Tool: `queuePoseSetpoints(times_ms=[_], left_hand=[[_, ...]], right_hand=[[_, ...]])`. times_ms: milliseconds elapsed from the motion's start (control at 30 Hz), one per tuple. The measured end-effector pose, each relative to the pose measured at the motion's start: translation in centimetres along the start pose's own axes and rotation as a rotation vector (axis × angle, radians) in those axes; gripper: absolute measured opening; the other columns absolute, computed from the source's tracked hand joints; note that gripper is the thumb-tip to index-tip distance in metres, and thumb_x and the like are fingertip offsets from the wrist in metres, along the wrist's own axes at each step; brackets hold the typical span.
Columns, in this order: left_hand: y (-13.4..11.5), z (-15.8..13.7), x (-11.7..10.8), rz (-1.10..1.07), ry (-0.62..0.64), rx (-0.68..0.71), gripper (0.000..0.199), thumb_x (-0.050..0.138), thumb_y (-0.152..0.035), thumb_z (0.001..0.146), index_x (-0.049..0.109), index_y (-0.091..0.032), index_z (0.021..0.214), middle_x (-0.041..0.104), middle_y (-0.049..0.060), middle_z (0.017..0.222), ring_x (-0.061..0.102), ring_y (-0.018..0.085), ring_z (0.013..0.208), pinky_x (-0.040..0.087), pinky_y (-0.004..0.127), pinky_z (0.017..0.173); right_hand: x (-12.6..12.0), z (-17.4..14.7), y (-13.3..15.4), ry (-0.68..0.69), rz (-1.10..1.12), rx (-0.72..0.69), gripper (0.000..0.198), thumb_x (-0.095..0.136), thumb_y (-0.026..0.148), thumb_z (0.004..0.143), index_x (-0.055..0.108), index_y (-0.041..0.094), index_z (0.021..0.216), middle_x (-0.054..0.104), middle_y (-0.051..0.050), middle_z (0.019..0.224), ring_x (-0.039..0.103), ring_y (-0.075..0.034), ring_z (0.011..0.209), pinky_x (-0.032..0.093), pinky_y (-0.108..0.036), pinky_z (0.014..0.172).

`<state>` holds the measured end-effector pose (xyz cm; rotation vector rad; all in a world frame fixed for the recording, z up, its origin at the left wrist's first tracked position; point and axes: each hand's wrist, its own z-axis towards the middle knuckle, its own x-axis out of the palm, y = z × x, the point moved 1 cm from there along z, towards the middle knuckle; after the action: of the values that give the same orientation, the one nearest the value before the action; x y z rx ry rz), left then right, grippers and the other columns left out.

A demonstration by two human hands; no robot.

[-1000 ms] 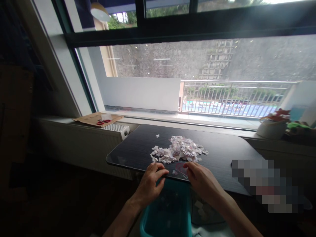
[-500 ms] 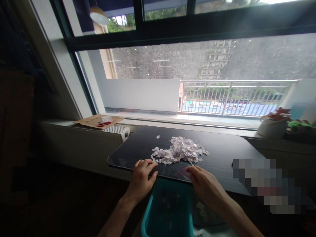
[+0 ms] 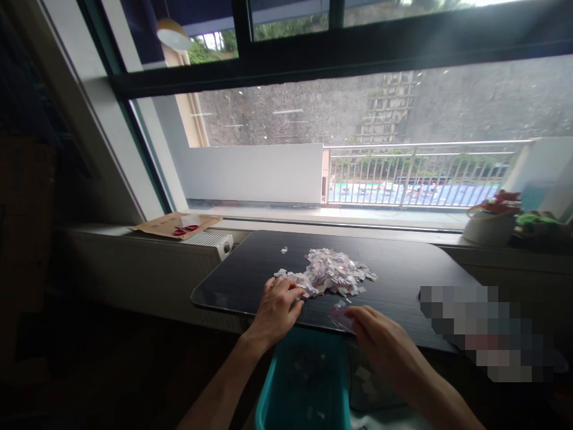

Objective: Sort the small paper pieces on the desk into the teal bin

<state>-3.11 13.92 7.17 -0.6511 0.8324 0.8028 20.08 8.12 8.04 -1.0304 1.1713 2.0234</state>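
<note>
A heap of small cut paper pieces (image 3: 333, 272) lies on the dark table (image 3: 394, 257). My left hand (image 3: 280, 304) rests at the heap's near left side, its fingers apart and touching the pieces there. By the table's front edge, my right hand (image 3: 376, 334) pinches a small clear plastic bag (image 3: 340, 318) with a pinkish tint. One or two paper bits lie just beyond the bag. Below the edge, between my forearms, stands a teal plastic bin (image 3: 268, 388) with some pale scraps inside.
Red-handled scissors (image 3: 185, 230) lie on brown paper (image 3: 156, 226) above the radiator (image 3: 210, 243) at left. On the sill at right sits a white pot (image 3: 486, 228). A blurred-out patch (image 3: 478, 328) covers the table's right end. A window spans the back.
My left hand has moved right and forward, onto the near left pieces of the heap. The right hand has shifted slightly right with the bag.
</note>
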Motion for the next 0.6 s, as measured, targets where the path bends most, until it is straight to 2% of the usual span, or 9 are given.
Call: queuePoseSetpoints(times_ms=[100,167,300,400,467,567,600], left_hand=[[-0.6,0.1,0.1,-0.030,-0.055,0.025,0.019,0.056,-0.016,0.083,0.066,-0.023,0.098,0.060,0.004,0.100,0.054,0.021,0.100,0.028,0.049,0.103],[-0.5,0.0,0.0,-0.036,-0.135,0.024,0.018,0.052,-0.016,0.085,0.065,-0.023,0.096,0.061,0.003,0.097,0.055,0.020,0.097,0.030,0.049,0.102],[0.4,-1.3,-0.8,-0.022,-0.248,0.011,0.018,0.049,-0.018,0.086,0.065,-0.024,0.094,0.061,0.003,0.094,0.055,0.021,0.095,0.037,0.044,0.095],[0.4,-3.6,-1.8,-0.032,-0.249,0.022,0.016,0.050,-0.021,0.086,0.064,-0.024,0.095,0.061,0.004,0.094,0.056,0.022,0.094,0.042,0.041,0.088],[-0.5,-5.7,-2.1,-0.052,-0.222,0.017,0.015,0.052,-0.021,0.085,0.063,-0.026,0.096,0.061,0.004,0.096,0.057,0.022,0.092,0.045,0.038,0.082],[-3.2,-9.2,-1.2,-0.092,-0.153,0.110,0.027,0.056,-0.024,0.084,0.058,-0.030,0.110,0.064,0.003,0.101,0.060,0.021,0.092,0.048,0.034,0.080],[-4.4,-10.2,-0.5,-0.107,-0.069,0.172,0.034,0.058,-0.026,0.083,0.056,-0.030,0.116,0.065,0.003,0.103,0.061,0.022,0.091,0.049,0.034,0.080]], right_hand=[[-1.2,0.3,-2.7,-0.084,-0.055,0.095,0.031,0.034,0.021,0.092,0.060,0.017,0.108,0.066,-0.010,0.109,0.063,-0.021,0.093,0.047,-0.032,0.078],[-1.5,0.6,-3.7,-0.070,-0.092,0.128,0.032,0.034,0.021,0.092,0.060,0.016,0.109,0.066,-0.011,0.109,0.063,-0.022,0.094,0.046,-0.034,0.079],[-0.8,1.3,-3.2,-0.028,-0.078,0.102,0.031,0.036,0.018,0.090,0.062,0.017,0.108,0.067,-0.010,0.105,0.063,-0.021,0.093,0.046,-0.031,0.080],[-0.5,1.2,-2.4,-0.009,-0.017,0.048,0.031,0.037,0.018,0.090,0.062,0.019,0.108,0.067,-0.008,0.102,0.063,-0.019,0.091,0.046,-0.028,0.078],[-0.9,0.8,-2.6,-0.030,-0.002,0.055,0.031,0.037,0.019,0.090,0.062,0.020,0.108,0.067,-0.007,0.103,0.063,-0.019,0.090,0.046,-0.028,0.077],[-2.0,-0.4,-3.8,-0.103,-0.045,0.144,0.031,0.035,0.021,0.091,0.061,0.018,0.108,0.067,-0.009,0.105,0.063,-0.020,0.091,0.046,-0.031,0.078],[-2.3,-0.7,-4.3,-0.123,-0.061,0.172,0.032,0.035,0.022,0.091,0.061,0.017,0.108,0.067,-0.010,0.106,0.063,-0.021,0.092,0.046,-0.032,0.078]])
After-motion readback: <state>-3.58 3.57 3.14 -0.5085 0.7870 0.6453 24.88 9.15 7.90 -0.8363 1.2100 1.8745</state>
